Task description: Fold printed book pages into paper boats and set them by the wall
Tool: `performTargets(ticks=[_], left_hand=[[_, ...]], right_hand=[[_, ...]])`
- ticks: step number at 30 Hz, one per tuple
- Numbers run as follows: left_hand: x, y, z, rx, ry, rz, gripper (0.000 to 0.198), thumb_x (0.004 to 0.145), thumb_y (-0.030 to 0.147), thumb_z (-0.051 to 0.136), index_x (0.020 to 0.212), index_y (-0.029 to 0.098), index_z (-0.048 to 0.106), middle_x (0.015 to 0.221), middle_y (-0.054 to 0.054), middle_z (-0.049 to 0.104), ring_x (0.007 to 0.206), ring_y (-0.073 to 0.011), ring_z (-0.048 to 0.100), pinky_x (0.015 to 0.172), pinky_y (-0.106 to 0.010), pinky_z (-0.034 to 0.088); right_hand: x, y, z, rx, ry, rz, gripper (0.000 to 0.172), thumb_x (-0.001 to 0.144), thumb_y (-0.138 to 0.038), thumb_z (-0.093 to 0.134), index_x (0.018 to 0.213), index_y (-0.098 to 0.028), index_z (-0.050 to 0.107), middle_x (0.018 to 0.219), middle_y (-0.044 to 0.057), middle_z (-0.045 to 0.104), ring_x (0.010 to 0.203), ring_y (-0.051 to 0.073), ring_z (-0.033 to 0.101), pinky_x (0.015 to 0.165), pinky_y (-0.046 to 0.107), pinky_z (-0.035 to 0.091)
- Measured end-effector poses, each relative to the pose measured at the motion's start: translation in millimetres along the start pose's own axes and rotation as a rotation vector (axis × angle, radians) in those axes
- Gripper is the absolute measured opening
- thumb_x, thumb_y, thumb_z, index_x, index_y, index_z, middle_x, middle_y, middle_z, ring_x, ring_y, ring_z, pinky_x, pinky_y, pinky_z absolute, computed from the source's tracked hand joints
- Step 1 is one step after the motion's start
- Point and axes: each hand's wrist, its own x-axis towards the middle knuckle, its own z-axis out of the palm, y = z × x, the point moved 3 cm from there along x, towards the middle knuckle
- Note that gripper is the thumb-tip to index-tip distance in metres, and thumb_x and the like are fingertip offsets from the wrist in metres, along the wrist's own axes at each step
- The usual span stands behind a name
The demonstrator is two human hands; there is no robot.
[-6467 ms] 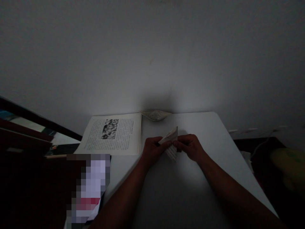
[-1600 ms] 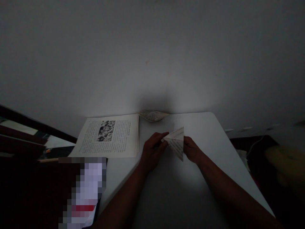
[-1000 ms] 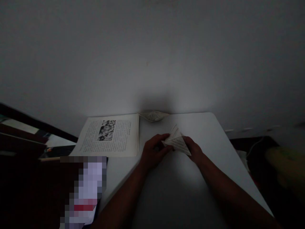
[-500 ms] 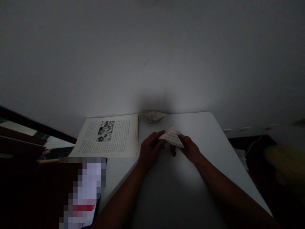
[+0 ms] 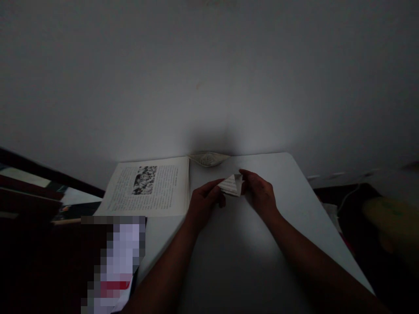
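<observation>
Between my two hands is a small folded paper (image 5: 231, 186), roughly triangular, with lines of print on it. Its left corner is pinched by the thumb and fingers of my left hand (image 5: 206, 200). My right hand (image 5: 261, 190) grips the paper's right side, where a flap stands out and looks shaded; its fingertips are partly hidden behind the fold. Beyond the hands, against the wall, sits a folded paper boat (image 5: 208, 159) with pointed ends and an opening in the middle.
A stack of printed pages (image 5: 113, 187) with a black-and-white picture lies on the left of the white table (image 5: 229, 261). In front of it, at the table's left edge, is a blurred-out pale object (image 5: 126, 248). A grey wall (image 5: 209, 78) borders the table's back.
My right hand has shifted its hold, with the index finger now raised at the paper's top right. The right side of the folded paper has turned, so a shaded flap shows.
</observation>
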Motion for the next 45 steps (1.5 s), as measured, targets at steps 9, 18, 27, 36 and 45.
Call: performTargets(ticks=[9, 18, 27, 36, 45], left_hand=[[0, 5, 0.5, 0.101, 0.049, 0.025, 0.042, 0.082, 0.039, 0.058, 0.110, 0.008, 0.061, 0.057, 0.000, 0.057, 0.050, -0.0091, 0.049, 0.051, -0.023, 0.037], [-4, 14, 3.5, 0.319, 0.301, 0.115, 0.036, 0.079, 0.041, 0.060, 0.099, 0.011, 0.065, 0.050, 0.004, 0.053, 0.046, -0.0087, 0.047, 0.049, -0.022, 0.040], [-8, 15, 3.1, 0.474, 0.398, 0.132, 0.033, 0.079, 0.044, 0.059, 0.090, 0.014, 0.065, 0.051, 0.005, 0.050, 0.046, -0.0076, 0.045, 0.045, -0.018, 0.037], [-7, 12, 1.1, 0.453, 0.392, 0.117, 0.031, 0.075, 0.043, 0.064, 0.084, 0.014, 0.066, 0.050, 0.005, 0.050, 0.044, -0.0072, 0.045, 0.043, -0.018, 0.036], [-5, 13, -0.4, 0.328, 0.331, 0.127, 0.028, 0.077, 0.040, 0.063, 0.083, 0.013, 0.064, 0.049, 0.005, 0.053, 0.043, -0.0070, 0.047, 0.044, -0.019, 0.040]], right_hand=[[-2, 0, 0, -0.009, -0.021, -0.030, 0.038, 0.086, -0.045, 0.049, 0.103, -0.015, 0.065, 0.061, 0.000, 0.056, 0.057, 0.014, 0.052, 0.058, 0.029, 0.040], [-1, 3, 0, -0.016, -0.072, -0.058, 0.042, 0.080, -0.050, 0.055, 0.102, -0.016, 0.064, 0.060, 0.001, 0.058, 0.056, 0.015, 0.053, 0.057, 0.031, 0.043], [-5, -9, 7, -0.013, -0.039, -0.003, 0.037, 0.063, -0.041, 0.074, 0.091, -0.018, 0.067, 0.056, -0.002, 0.058, 0.051, 0.011, 0.050, 0.047, 0.025, 0.041], [-4, -9, 3, -0.208, 0.022, -0.020, 0.025, 0.073, -0.038, 0.066, 0.083, -0.016, 0.070, 0.051, -0.002, 0.056, 0.046, 0.010, 0.048, 0.044, 0.024, 0.041], [-1, -7, 2, -0.144, 0.015, 0.008, 0.022, 0.073, -0.035, 0.067, 0.082, -0.015, 0.069, 0.050, -0.003, 0.056, 0.045, 0.009, 0.047, 0.045, 0.024, 0.040]])
